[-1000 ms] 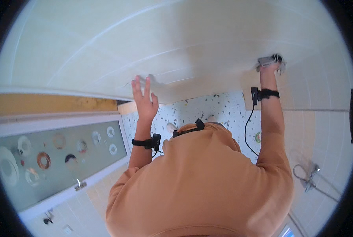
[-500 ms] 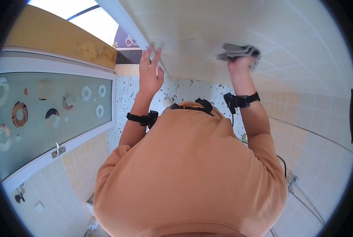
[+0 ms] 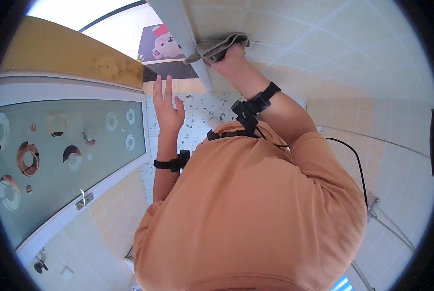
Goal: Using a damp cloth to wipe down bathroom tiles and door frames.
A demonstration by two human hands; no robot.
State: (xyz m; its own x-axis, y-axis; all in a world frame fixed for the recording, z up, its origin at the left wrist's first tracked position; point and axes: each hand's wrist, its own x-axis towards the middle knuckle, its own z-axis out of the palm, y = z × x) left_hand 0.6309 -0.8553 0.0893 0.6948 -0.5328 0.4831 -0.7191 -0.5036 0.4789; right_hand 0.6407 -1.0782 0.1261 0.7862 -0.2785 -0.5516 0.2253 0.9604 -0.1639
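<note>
A grey-brown cloth [image 3: 216,49] lies against the tiled wall [image 3: 304,34] where it meets the white door frame [image 3: 180,22], one corner lapping over the frame. My right hand [image 3: 232,64] is closed on the cloth and presses it there; its fingers are mostly hidden under the folds. Over the speckled floor [image 3: 197,104], my left hand [image 3: 168,109] is held up with its fingers apart and nothing in it, nearest the doorway. Each wrist wears a black strap with a small device.
At the left stands a frosted glass door [image 3: 47,145] with ring patterns, a white frame and a metal latch [image 3: 84,199]. Past the doorway lies a mat with a cartoon bear [image 3: 166,44]. A metal tap [image 3: 372,206] and hose are on the right wall.
My right hand has carried the cloth left across the wall to the door frame. The left hand has come away from the frame, slightly left and lower.
</note>
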